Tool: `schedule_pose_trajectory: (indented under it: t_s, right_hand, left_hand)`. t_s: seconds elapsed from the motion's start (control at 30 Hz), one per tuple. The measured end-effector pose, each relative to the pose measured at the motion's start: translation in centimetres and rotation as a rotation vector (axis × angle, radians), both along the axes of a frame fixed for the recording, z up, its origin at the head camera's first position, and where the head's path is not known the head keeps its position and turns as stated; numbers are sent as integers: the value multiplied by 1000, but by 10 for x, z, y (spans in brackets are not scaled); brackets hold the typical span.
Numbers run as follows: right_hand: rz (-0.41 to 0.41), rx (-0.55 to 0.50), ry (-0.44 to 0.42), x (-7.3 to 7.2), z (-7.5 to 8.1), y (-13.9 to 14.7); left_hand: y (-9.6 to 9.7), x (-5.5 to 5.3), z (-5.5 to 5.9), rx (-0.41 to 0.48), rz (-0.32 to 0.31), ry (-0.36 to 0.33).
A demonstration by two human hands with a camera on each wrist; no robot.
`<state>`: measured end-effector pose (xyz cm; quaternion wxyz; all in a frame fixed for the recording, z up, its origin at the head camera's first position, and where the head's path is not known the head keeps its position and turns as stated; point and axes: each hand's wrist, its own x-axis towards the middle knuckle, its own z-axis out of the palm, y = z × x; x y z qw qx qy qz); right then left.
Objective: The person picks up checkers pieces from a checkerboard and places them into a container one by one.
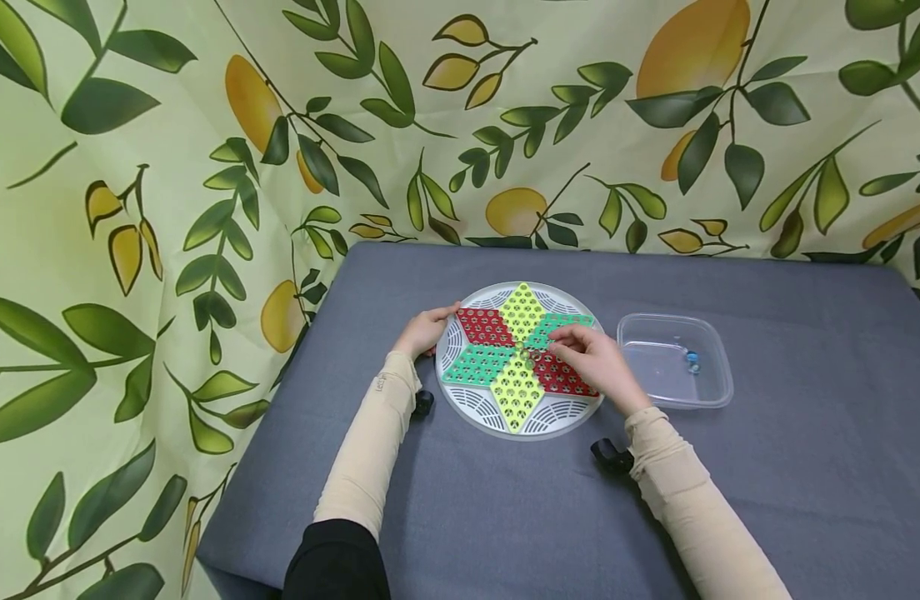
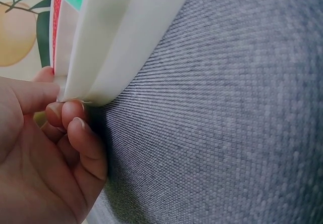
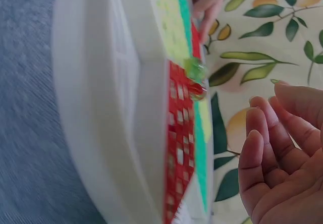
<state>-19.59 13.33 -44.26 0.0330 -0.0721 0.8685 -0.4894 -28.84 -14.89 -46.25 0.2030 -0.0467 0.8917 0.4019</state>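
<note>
A round white Chinese checkers board [image 1: 486,406] with a red, green and yellow star lies on the table. My left hand [image 1: 424,331] grips its left rim; in the left wrist view the thumb is at the edge and curled fingers [image 2: 86,138] are against it. Over the right part of the star hovers my right hand [image 1: 591,354]. Its fingers are loosely bent, and the right wrist view shows nothing held between thumb and fingertips. A few clear marbles [image 3: 196,70] sit near the star's middle, blurred there.
Right of the board stands a clear plastic box [image 1: 718,392] with a few blue marbles [image 1: 692,360] in it. The grey cloth-covered table [image 1: 505,508] meets a leaf-and-fruit patterned curtain [image 1: 400,183] at the back and left.
</note>
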Motion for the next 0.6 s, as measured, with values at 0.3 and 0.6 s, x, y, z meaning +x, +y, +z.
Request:
schedule_pose_trajectory:
  t_s: [0.3, 0.6]
  right_hand:
    - [-37, -51, -68, -5, -17, -12]
    - [-91, 14, -119, -7, -28, -13]
  left_hand:
    - [1, -1, -2, -10, -3, 0]
    - [2, 1, -2, -27, -16, 11]
